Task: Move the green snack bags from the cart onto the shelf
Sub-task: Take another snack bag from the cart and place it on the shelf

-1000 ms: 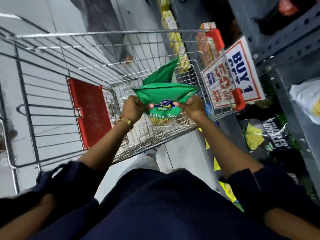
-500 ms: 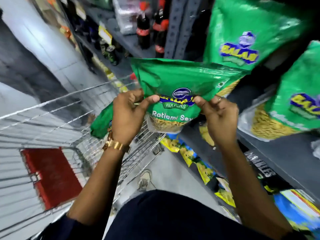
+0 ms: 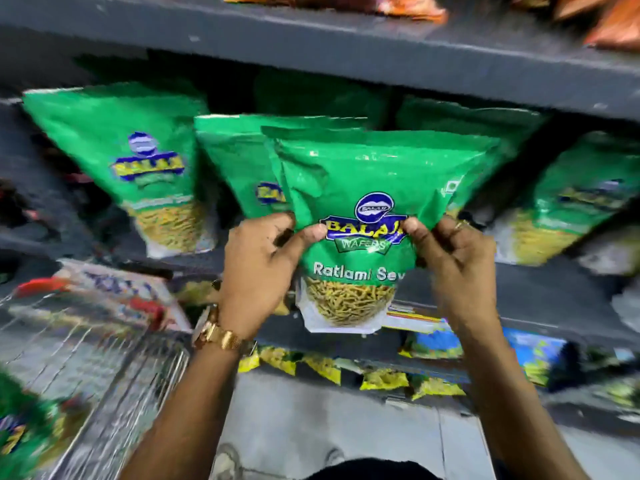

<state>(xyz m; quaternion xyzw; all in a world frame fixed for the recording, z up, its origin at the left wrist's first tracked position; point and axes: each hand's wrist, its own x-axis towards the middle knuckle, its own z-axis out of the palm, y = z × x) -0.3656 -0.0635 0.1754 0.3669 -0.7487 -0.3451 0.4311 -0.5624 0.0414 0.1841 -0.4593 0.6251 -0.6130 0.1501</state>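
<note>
A green snack bag (image 3: 370, 181) labelled Ratlami Sev is held upright in front of the grey shelf (image 3: 540, 289). My left hand (image 3: 263, 268) pinches its left side and my right hand (image 3: 457, 265) pinches its right side, thumbs on the front. A second green bag (image 3: 235, 161) sits just behind it; whether my left hand also holds it is unclear. More green bags stand on the shelf, one at the left (image 3: 131, 150) and one at the right (image 3: 575, 202). The wire cart (image 3: 114, 386) is at lower left, with a blurred green bag (image 3: 24, 431) inside.
The grey shelf board above (image 3: 346, 46) carries orange packets (image 3: 616, 22). Yellow snack packets (image 3: 381, 375) line the lowest shelf near the floor. A red-and-white sign (image 3: 114, 296) hangs on the cart's end. Grey floor (image 3: 339, 424) lies between cart and shelving.
I have turned from the cart to face the shelf. Both hands have carried the green bag up and forward until it stands in front of the row of green bags.
</note>
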